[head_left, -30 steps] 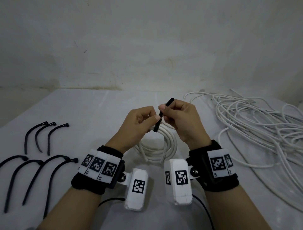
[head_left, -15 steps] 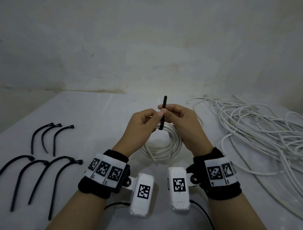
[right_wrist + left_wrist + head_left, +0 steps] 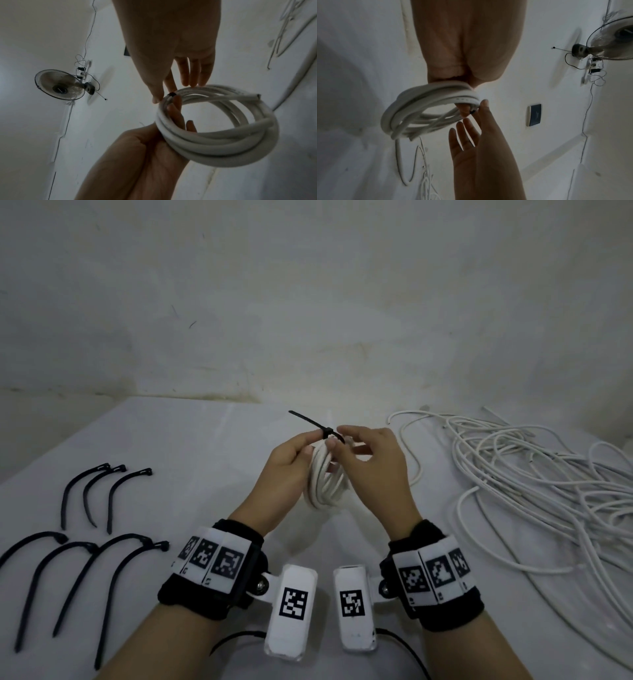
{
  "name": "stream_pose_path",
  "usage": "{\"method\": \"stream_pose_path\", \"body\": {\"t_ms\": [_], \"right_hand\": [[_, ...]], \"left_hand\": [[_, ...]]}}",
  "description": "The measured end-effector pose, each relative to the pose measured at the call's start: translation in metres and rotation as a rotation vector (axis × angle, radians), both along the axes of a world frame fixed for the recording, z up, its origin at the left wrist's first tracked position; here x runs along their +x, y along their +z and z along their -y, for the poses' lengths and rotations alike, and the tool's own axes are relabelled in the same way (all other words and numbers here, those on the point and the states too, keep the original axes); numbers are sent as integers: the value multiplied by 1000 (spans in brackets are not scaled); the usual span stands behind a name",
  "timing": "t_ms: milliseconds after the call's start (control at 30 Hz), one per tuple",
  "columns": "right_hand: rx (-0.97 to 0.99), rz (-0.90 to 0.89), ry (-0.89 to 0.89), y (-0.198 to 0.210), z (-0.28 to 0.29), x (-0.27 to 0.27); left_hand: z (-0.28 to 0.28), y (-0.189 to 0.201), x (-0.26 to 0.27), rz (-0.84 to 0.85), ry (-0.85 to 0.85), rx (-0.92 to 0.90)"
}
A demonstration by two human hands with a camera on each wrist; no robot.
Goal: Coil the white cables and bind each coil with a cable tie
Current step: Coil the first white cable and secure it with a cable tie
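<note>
Two hands meet above the desk (image 3: 212,460). Left hand (image 3: 287,463) pinches the black cable tie (image 3: 317,429) at its head, other fingers through the white coil (image 3: 325,477), which hangs between both hands, lifted off the desk. Right hand (image 3: 370,460) sits just right of the tie; thumb and forefinger touch the coil at the tie, remaining fingers spread straight. Tie tail sticks out up-left past the left hand. Loose white cables (image 3: 513,474) lie well right of the right hand; spare ties (image 3: 85,542) well left of the left hand.

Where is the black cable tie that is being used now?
In the head view, centre, the cable tie wraps the white coil, between the left hand and right hand.
</note>
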State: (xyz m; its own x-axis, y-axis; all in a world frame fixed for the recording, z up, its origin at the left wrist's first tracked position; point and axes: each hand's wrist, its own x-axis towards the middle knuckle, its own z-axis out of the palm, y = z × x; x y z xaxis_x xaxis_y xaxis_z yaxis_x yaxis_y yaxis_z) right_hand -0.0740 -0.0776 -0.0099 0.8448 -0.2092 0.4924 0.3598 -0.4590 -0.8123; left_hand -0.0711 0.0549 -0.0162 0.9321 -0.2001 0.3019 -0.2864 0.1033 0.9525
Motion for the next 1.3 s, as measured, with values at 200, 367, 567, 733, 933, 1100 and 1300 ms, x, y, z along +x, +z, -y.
{"method": "stream_pose_path", "body": {"t_ms": [200,367,567,733,933,1100,1300], "right_hand": [[-33,-104,78,-8,-3,4],[318,-89,181,-3,-3,-1],[492,-131,345,8,-6,7],[465,-147,365,18,-17,26],[474,-271,265,6,-33,68],[182,-335,199,-20,-41,103],[-357,-382,157,-46,-40,125]], "left_hand": [[-3,0,2,48,-98,101],[-22,5,9,312,348,305],[-34,10,18,258,127,477],[-42,20,31,197,180,492],[-74,26,62,46,325,466],[-118,26,107,-127,440,524],[-186,18,170,-267,596,735]]}}
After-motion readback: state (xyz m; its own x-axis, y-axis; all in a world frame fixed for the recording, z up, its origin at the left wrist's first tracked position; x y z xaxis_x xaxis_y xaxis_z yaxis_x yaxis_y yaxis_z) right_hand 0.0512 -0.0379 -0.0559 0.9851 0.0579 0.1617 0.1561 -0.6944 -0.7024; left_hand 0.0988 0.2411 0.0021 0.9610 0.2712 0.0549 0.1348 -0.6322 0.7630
